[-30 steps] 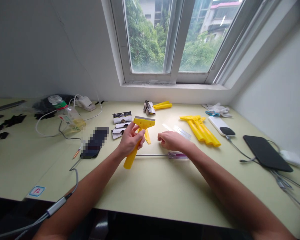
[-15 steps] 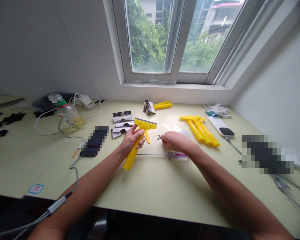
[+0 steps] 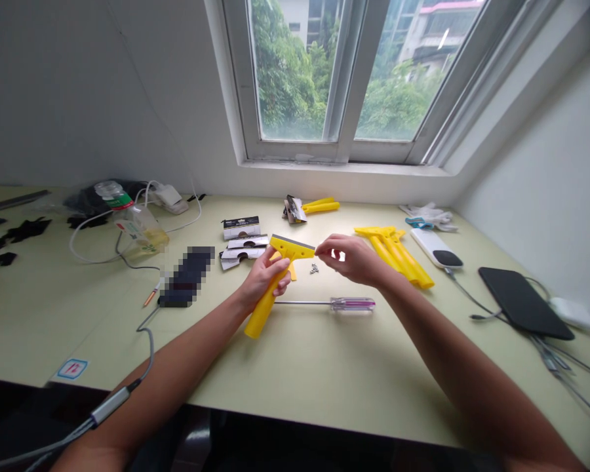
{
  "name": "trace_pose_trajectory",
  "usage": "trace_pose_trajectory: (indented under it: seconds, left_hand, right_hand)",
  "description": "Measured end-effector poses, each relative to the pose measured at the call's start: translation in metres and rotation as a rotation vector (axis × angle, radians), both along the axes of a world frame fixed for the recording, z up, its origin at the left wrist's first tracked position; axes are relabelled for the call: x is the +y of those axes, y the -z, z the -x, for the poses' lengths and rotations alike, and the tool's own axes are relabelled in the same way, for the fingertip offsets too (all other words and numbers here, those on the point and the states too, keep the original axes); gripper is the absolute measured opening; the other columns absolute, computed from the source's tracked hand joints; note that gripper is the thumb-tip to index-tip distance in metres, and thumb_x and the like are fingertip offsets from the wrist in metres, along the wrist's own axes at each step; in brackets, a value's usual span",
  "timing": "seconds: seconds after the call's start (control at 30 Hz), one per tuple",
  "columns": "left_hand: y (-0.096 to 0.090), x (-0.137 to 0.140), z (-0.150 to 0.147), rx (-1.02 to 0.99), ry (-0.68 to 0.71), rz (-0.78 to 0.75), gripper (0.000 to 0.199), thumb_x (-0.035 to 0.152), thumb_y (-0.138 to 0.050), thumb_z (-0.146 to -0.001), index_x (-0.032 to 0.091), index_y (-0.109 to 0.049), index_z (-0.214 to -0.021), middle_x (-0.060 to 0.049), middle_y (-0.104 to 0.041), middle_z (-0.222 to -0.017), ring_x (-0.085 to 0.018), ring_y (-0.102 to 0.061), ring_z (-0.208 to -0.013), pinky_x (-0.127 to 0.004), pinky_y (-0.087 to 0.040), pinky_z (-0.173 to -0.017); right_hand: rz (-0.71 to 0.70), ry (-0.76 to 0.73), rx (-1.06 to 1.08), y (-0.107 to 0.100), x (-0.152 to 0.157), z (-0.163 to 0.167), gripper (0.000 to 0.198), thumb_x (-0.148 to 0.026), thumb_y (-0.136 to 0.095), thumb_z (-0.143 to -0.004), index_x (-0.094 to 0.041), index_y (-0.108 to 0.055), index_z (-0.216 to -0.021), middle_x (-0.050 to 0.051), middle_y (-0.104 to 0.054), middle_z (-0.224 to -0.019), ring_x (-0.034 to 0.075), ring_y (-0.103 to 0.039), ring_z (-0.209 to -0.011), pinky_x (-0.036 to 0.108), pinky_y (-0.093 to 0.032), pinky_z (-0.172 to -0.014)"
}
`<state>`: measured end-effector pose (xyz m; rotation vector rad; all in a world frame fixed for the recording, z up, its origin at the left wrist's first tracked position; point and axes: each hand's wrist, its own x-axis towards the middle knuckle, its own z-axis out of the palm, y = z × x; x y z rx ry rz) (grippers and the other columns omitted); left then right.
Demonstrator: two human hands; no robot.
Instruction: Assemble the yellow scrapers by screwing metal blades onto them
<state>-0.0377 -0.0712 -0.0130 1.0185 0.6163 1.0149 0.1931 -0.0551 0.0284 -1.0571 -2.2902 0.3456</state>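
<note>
scraper [image 3: 269, 301] in left hand [image 3: 264, 278], right hand [image 3: 354, 258] beside it.

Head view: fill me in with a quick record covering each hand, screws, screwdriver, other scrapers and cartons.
Left hand: gripping a yellow scraper, head up and blade edge facing the window
Right hand: fingers pinched at the right end of the scraper's head; too small to tell whether they hold anything
Screws: small metal cluster on the table, nearer than the right hand's fingers
Screwdriver: lying flat, clear handle to the right
Other scrapers: yellow group beyond the right forearm
Cartons: black-and-white, beyond the left hand
</note>
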Motion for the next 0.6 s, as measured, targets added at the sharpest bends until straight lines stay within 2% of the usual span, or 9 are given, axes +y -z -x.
trace_pose_trajectory:
  seconds: [0.13,0.3,0.4,0.6]
  left_hand:
    - [0.0,-0.002,-0.001,0.015,0.012,0.013,0.048,0.032,-0.071,-0.08,0.027,-0.048,-0.122,-0.002,-0.057,-0.099,-0.001,-0.044,-0.047,-0.013,-0.031,-0.035]
    - [-0.001,-0.005,-0.002,0.043,0.072,-0.005,0.041,0.033,-0.07,-0.081,0.022,-0.049,-0.115,0.002,-0.054,-0.08,-0.002,-0.044,-0.044,-0.014,-0.032,-0.035]
    - [-0.003,-0.007,-0.002,0.049,0.081,-0.022,0.042,0.032,-0.071,-0.08,0.021,-0.049,-0.114,0.003,-0.054,-0.078,-0.003,-0.044,-0.045,-0.014,-0.033,-0.035]
    - [-0.006,-0.01,-0.003,0.057,0.089,-0.028,0.046,0.032,-0.072,-0.079,0.021,-0.048,-0.117,0.004,-0.052,-0.074,-0.002,-0.043,-0.043,-0.014,-0.033,-0.035]
  right_hand:
    - [-0.028,0.013,0.049,0.001,-0.002,0.005,0.012,-0.022,-0.058,-0.089,-0.017,-0.069,-0.089,0.005,-0.071,-0.084,0.013,-0.061,-0.069,0.024,-0.046,-0.063]
    - [-0.1,-0.031,0.051,0.007,-0.003,0.014,0.011,-0.02,-0.06,-0.09,-0.018,-0.07,-0.087,0.005,-0.071,-0.082,0.012,-0.061,-0.069,0.024,-0.047,-0.066]
    - [-0.131,-0.05,0.066,0.01,-0.003,0.016,0.012,-0.022,-0.061,-0.09,-0.017,-0.071,-0.085,0.006,-0.069,-0.085,0.013,-0.062,-0.073,0.025,-0.048,-0.069]
    - [-0.061,-0.074,0.148,0.012,-0.004,0.018,0.014,-0.028,-0.062,-0.09,-0.019,-0.071,-0.085,0.005,-0.068,-0.084,0.014,-0.062,-0.075,0.027,-0.05,-0.071]
